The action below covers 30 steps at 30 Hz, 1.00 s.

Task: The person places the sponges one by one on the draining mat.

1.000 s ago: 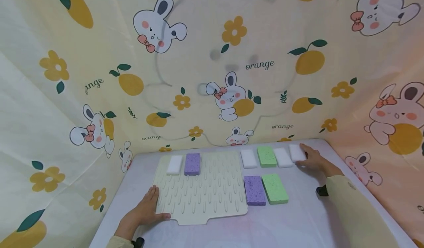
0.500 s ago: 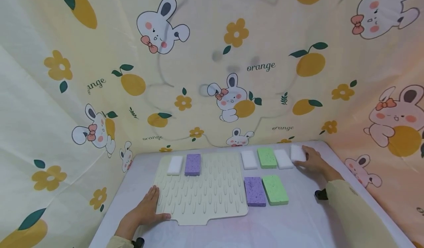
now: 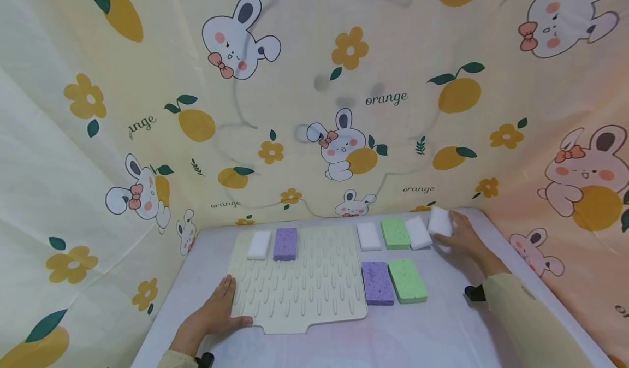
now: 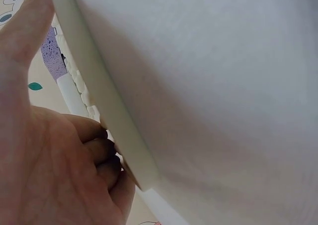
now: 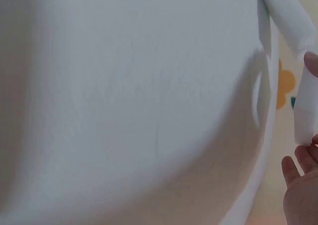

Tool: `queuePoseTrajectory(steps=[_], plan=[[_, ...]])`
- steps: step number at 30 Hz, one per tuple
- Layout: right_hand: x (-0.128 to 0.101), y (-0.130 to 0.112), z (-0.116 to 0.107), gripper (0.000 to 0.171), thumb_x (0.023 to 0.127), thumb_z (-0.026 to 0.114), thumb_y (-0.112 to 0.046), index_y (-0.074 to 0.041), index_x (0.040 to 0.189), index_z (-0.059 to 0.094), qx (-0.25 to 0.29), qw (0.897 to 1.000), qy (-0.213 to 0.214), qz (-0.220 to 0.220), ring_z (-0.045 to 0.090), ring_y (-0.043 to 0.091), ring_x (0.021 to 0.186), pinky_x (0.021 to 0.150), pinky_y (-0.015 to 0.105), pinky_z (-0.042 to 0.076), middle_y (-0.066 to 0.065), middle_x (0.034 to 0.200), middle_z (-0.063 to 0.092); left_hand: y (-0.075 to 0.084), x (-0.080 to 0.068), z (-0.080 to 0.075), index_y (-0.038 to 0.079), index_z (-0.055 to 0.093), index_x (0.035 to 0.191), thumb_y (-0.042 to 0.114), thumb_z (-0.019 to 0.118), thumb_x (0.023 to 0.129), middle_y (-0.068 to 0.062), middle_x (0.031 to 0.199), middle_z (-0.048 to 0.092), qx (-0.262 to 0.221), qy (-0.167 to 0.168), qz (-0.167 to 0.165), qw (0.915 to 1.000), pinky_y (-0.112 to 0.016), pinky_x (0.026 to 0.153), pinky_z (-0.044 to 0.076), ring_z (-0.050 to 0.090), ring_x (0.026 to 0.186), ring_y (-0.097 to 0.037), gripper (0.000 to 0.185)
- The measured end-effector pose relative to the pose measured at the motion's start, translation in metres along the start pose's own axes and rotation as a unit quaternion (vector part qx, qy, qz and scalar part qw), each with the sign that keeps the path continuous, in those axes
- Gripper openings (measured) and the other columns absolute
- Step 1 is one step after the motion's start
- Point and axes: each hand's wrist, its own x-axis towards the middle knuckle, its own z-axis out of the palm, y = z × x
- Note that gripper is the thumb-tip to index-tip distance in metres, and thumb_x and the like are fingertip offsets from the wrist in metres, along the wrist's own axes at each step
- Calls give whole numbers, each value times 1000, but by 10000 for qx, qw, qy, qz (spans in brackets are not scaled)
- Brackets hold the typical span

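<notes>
My right hand (image 3: 464, 239) pinches a white sponge (image 3: 439, 222) between thumb and fingers at the back right; it is tipped up off the table. In the right wrist view this white sponge (image 5: 304, 106) shows between thumb and fingers. Another white sponge (image 3: 418, 233) sits tilted just to its left. My left hand (image 3: 216, 308) rests along the left edge of a cream ribbed drying board (image 3: 324, 291), fingers straight and thumb at the front edge. On the board's back left lie a white sponge (image 3: 259, 245) and a purple sponge (image 3: 285, 243).
Right of the board, a white sponge (image 3: 368, 236) and a green sponge (image 3: 395, 233) lie in the back row. In front of them are a purple sponge (image 3: 378, 283) and a green sponge (image 3: 408, 280). A printed cloth (image 3: 295, 84) stands behind and beside the table.
The white sponge in my right hand has been raised and tilted, and the white sponge beside it has tipped. My left hand and the board have stayed put.
</notes>
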Motion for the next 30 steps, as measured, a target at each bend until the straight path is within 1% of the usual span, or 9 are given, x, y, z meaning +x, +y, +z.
queuePoseTrajectory(steps=[3, 9, 15, 19, 25, 27, 30], plan=[[-1, -3, 1, 120, 95, 83, -36, 11, 166, -2, -26, 9999, 104, -59, 20, 66, 148, 121, 80, 24, 46, 165, 4, 0, 0, 0, -20, 19, 161, 65, 86, 80, -40, 171, 13, -9, 16, 15, 10000, -65, 131, 21, 12, 160, -56, 135], [-4, -8, 1, 114, 96, 81, -30, 14, 165, 2, -121, 9989, 420, -143, 28, 65, 141, 117, 80, 33, 47, 163, 8, 0, 0, 1, -20, 19, 161, 66, 86, 80, -40, 171, 13, -30, 12, 4, 10000, -65, 131, 20, 11, 161, -54, 136], [-7, -13, -1, 112, 97, 81, -29, 13, 165, 3, -112, 9980, 607, -143, 30, 62, 139, 114, 80, 38, 46, 164, 8, -4, 2, 4, -20, 19, 161, 66, 86, 80, -41, 170, 13, 18, 16, 61, 10000, -65, 131, 21, 12, 160, -55, 135], [-8, -24, 1, 111, 96, 81, -28, 12, 166, 5, -84, 9974, 641, -333, 32, 62, 137, 112, 81, 39, 46, 163, 12, -3, 1, 2, -20, 19, 161, 66, 86, 80, -41, 170, 13, 12, 24, 60, 10000, -65, 131, 20, 12, 160, -55, 136], [-10, -41, 10, 111, 96, 82, -29, 10, 167, 5, 63, 9983, 479, -328, 26, 63, 145, 116, 82, 31, 43, 167, 8, -1, 0, -1, -20, 18, 161, 67, 86, 80, -40, 171, 12, -21, -11, 23, 10000, -64, 132, 19, 11, 161, -54, 136], [-11, -47, 14, 111, 96, 83, -30, 10, 167, 6, 96, 9983, 431, -379, 26, 63, 146, 117, 82, 31, 43, 167, 8, -1, -1, -1, -20, 19, 161, 66, 86, 80, -41, 171, 12, -75, -9, 54, 10000, -65, 131, 19, 11, 160, -55, 137], [-12, -55, 21, 108, 97, 82, -30, 10, 167, 10, 52, 9977, 406, -542, 30, 62, 144, 115, 81, 34, 43, 166, 13, -1, -2, 0, -20, 18, 161, 67, 86, 79, -41, 171, 11, -146, -47, 74, 9999, -67, 131, 18, 10, 160, -56, 138]])
